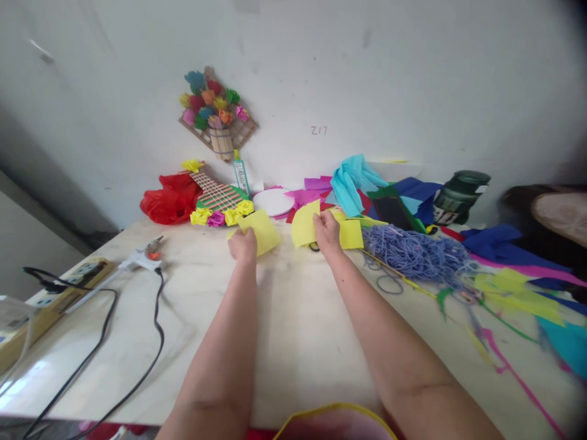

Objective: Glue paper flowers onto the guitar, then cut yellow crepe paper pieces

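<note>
Head view: toward the far edge of the surface (298,330), the left hand (243,245) has its grip pinching a yellow sheet (261,232), the right hand (327,231) another yellow piece (303,226) (crumpled red plastic (170,200) sits near the far left corner).

Red handwritten "217" (319,131) on the white wall (403,85)

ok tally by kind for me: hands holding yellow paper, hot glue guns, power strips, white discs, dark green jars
Left hand and right hand, holding yellow paper: 2
Hot glue gun: 1
Power strip: 1
White disc: 1
Dark green jar: 1
Total: 6
</note>
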Available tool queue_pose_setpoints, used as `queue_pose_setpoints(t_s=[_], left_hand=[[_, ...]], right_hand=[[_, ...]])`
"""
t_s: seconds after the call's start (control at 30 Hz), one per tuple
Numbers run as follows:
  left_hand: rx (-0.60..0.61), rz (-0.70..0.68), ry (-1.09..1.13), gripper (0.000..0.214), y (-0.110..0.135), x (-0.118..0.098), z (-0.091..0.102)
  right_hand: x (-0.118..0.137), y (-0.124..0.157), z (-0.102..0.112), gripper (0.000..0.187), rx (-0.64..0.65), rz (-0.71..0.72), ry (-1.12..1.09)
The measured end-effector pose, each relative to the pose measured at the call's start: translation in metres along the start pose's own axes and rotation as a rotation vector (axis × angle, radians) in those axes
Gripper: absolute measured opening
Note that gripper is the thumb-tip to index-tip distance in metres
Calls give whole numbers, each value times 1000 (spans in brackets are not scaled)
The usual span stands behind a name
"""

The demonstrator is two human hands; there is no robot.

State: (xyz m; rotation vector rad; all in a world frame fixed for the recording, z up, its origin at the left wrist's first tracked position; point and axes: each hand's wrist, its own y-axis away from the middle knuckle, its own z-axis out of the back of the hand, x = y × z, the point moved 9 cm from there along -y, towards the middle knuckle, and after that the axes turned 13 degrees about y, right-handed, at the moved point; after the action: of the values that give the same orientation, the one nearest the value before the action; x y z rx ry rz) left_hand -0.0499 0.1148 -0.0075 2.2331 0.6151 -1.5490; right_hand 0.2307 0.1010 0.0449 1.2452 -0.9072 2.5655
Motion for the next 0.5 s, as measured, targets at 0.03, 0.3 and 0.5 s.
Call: queue_pose_setpoints(t_s=[0.03,0.3,0.5], left_hand=[[-173,-79,-212,4,0,-12,20],[-511,-401,-665,50,22,-53,45],[-134,-698,-533,45,40,-56,-13]], right_hand=[[-1,0,0,19,0,-5,-6],[-10,-7,11,19,-55,-63,-114],[-16,-10,9,19,-39,-140,-472]])
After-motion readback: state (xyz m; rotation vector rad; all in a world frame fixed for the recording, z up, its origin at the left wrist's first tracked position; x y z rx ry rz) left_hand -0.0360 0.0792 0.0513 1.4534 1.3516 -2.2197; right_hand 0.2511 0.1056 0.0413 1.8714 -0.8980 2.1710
